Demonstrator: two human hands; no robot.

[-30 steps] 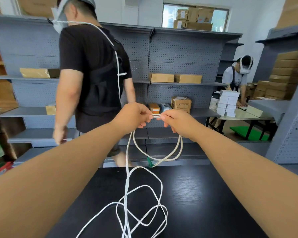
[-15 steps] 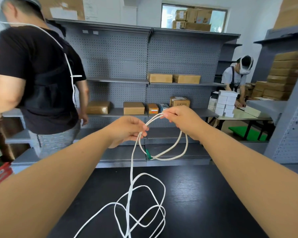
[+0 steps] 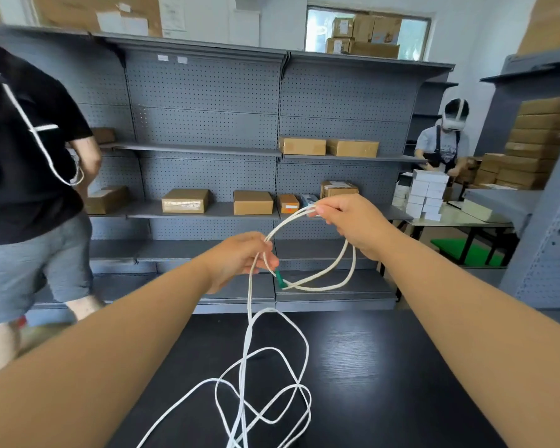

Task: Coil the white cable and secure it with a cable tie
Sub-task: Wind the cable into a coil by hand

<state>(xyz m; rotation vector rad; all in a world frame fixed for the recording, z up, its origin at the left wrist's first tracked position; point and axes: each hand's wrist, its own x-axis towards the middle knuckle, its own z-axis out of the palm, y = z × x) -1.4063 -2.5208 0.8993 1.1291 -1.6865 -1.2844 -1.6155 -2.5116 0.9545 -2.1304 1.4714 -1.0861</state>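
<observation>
A long white cable [image 3: 249, 334] runs up from a loose tangle on the black table [image 3: 385, 367] to both hands. My right hand [image 3: 349, 221] pinches the top of a small hanging coil, held up in front of the shelves. My left hand [image 3: 240, 257] sits lower and to the left, with its fingers closed around the strand that rises from the table. The cable's green plug end [image 3: 280, 279] dangles just right of my left hand, at the bottom of the coil. No cable tie is visible.
Grey pegboard shelving [image 3: 207, 124] with cardboard boxes stands behind the table. A person in a black shirt [image 3: 23, 156] walks at the far left. Another person with a headset [image 3: 446, 147] works at a side table at the right, beside stacked white boxes [image 3: 427, 195].
My hands have moved apart: the right one rose up and right with the coil, the left one dropped lower. The person in black has walked further left.
</observation>
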